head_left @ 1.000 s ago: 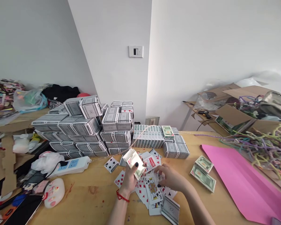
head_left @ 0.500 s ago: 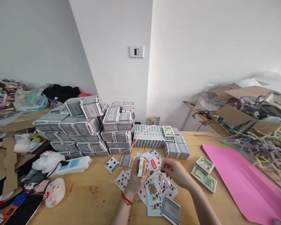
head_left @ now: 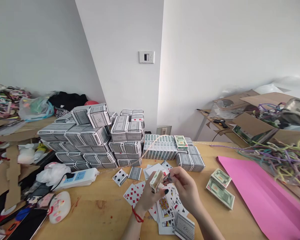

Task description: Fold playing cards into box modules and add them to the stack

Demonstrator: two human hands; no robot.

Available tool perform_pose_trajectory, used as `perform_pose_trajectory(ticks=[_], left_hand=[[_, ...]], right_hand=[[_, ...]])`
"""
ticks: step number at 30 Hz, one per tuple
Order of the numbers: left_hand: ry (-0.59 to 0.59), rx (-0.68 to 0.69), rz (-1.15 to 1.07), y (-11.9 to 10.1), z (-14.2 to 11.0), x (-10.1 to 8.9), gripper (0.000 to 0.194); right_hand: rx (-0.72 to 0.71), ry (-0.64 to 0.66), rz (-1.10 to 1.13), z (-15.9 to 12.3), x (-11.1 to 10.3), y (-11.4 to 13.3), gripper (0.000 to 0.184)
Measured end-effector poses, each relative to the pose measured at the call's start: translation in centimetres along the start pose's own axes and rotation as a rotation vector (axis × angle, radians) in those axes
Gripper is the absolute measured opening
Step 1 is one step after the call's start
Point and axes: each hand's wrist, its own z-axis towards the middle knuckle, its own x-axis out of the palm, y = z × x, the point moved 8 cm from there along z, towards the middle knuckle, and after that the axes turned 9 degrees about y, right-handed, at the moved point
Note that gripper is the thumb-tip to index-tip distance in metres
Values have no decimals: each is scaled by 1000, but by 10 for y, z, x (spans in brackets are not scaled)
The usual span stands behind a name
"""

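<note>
My left hand (head_left: 152,192) is gripping a small card box (head_left: 157,181); my right hand (head_left: 181,186), fingers curled, is hovering beside it, above scattered cards (head_left: 165,208).

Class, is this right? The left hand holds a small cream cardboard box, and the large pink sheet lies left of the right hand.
Wrong side: the head view shows the large pink sheet to the right of the right hand. The left hand does hold the small cream cardboard box.
</note>
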Motion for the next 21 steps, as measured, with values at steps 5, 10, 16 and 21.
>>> perform_pose_trajectory(ticks=[5, 10, 16, 21], left_hand=[[114, 42, 92, -7, 1, 12, 47], [190, 35, 136, -4, 0, 20, 38], [210, -41, 158, 1, 0, 25, 30], [207, 12, 156, -7, 0, 25, 36]], right_hand=[[-92, -13, -376, -1, 6, 8, 15], [-179, 131, -755, -5, 19, 16, 26], [-35, 387, -888, -11, 31, 20, 40], [-9, 408, -860, -12, 32, 30, 23]])
